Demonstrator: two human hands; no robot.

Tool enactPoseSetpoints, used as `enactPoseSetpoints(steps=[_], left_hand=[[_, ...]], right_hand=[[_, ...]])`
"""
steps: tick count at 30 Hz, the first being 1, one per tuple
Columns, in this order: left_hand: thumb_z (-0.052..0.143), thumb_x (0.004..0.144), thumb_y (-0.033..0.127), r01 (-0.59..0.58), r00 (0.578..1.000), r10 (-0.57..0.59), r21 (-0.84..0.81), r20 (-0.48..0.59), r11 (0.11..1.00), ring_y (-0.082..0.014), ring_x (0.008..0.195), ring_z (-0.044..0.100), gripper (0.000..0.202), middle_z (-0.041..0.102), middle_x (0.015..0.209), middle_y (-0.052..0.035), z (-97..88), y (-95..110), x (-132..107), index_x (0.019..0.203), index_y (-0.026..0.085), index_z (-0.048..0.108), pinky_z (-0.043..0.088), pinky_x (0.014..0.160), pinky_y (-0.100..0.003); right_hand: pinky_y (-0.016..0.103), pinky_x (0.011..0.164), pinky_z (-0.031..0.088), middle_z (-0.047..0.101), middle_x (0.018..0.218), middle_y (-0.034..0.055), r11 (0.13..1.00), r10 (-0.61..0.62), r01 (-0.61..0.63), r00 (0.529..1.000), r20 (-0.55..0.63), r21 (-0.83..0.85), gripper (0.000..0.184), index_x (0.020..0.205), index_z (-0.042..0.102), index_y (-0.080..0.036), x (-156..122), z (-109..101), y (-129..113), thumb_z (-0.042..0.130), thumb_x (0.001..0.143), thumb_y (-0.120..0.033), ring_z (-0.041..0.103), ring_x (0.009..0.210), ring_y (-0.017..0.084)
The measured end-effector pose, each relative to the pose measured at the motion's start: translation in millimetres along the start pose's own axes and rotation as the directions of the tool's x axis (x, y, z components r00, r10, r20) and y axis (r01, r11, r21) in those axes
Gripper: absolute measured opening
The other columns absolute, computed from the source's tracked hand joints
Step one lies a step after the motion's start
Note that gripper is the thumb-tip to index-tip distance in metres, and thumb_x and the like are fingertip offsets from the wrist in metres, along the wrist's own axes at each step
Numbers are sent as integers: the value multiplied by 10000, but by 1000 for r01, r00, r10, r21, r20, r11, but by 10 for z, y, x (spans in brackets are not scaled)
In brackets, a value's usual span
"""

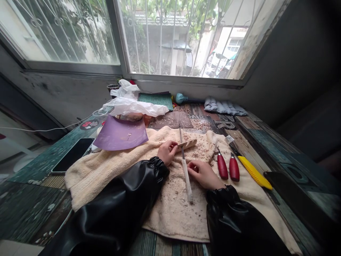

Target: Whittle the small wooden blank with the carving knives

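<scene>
My left hand (166, 151) is closed round a small pale wooden piece (188, 144) and holds it down on a cream towel (106, 167). My right hand (204, 173) grips the light wooden handle of a long carving tool (185, 170). Its thin metal blade runs up across the wooden piece. Wood shavings lie scattered over the towel around both hands. Both forearms wear glossy black sleeve covers.
Two red-handled carving tools (227, 167) and a yellow utility knife (254, 173) lie right of my right hand. A purple sheet (119, 134), a phone (72, 154), white plastic bags (135, 106) and a green cutting mat (157, 99) sit at left and back. Grey gloves (225, 106) rest under the window.
</scene>
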State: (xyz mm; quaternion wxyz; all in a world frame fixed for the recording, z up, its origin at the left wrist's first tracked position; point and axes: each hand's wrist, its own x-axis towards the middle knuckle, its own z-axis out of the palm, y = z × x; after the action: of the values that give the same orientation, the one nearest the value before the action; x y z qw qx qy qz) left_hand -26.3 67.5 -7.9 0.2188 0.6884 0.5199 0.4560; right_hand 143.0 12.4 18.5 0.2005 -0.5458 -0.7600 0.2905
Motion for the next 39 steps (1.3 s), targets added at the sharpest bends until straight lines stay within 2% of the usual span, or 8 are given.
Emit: enactPoseSetpoints(steps=[5, 15, 18, 21, 23, 30, 35, 39], left_hand=[[503, 748, 246, 12, 1000, -12, -2, 10, 1000, -105, 626, 543, 125, 606, 782, -17, 6, -3, -4, 812, 170, 578, 468, 585, -225], [499, 748, 251, 5, 1000, -5, -3, 11, 1000, -105, 625, 544, 128, 606, 770, -13, 7, -9, 0, 814, 174, 577, 467, 590, -229], [493, 756, 264, 7, 1000, -7, -1, 14, 1000, -110, 639, 545, 138, 604, 769, -16, 9, -12, -3, 822, 174, 575, 466, 593, -230], [495, 754, 261, 16, 1000, -16, 1, 14, 1000, -111, 637, 543, 133, 601, 761, -17, 5, 1, -9, 815, 174, 576, 466, 590, -230], [497, 752, 255, 17, 1000, -17, 5, 8, 1000, -111, 633, 541, 127, 601, 758, -17, 1, 11, -12, 809, 174, 577, 466, 589, -231], [490, 758, 257, 2, 1000, -2, -13, 14, 1000, -105, 632, 541, 136, 601, 766, -15, 2, 10, -8, 817, 170, 574, 465, 582, -222], [492, 752, 242, 18, 1000, -18, -10, 14, 1000, -102, 615, 539, 126, 603, 776, -18, 6, 12, -7, 817, 169, 571, 461, 572, -219], [490, 753, 239, 27, 999, -26, -6, 18, 1000, -103, 614, 535, 124, 602, 770, -16, -1, 33, -7, 818, 169, 568, 458, 576, -223]], right_hand=[[219, 559, 360, 557, 652, -4, 1000, -19, 18, 999, 48, 17, 179, 771, 647, -193, 6, 33, 15, 505, 690, -267, 472, 579, 111], [238, 564, 361, 562, 626, 0, 999, 5, -6, 1000, -6, -45, 177, 646, 549, -176, 0, -45, 41, 456, 727, -304, 487, 583, 121], [251, 576, 377, 571, 648, 11, 993, 115, -119, 974, -195, -9, 208, 697, 529, -184, 4, -144, 122, 423, 752, -354, 506, 590, 131], [266, 626, 392, 599, 768, 36, 975, 218, -216, 876, -431, 56, 204, 880, 522, -184, 13, -190, 201, 425, 750, -307, 535, 661, 145], [279, 671, 389, 602, 859, 46, 979, 197, -200, 858, -475, 44, 257, 969, 513, -187, 18, -181, 214, 437, 736, -267, 534, 725, 153], [347, 733, 287, 608, 786, 28, 973, 55, -102, 973, -224, -207, 176, 720, 647, -237, 31, 39, 30, 515, 702, -351, 454, 852, 216], [350, 737, 225, 604, 833, 21, 967, 6, -67, 969, -245, -244, 186, 833, 660, -296, 71, 238, -5, 497, 748, -323, 442, 863, 202], [354, 739, 201, 604, 817, 19, 958, -3, -70, 967, -255, -279, 221, 741, 666, -284, 121, 319, 8, 454, 779, -333, 435, 854, 199]])
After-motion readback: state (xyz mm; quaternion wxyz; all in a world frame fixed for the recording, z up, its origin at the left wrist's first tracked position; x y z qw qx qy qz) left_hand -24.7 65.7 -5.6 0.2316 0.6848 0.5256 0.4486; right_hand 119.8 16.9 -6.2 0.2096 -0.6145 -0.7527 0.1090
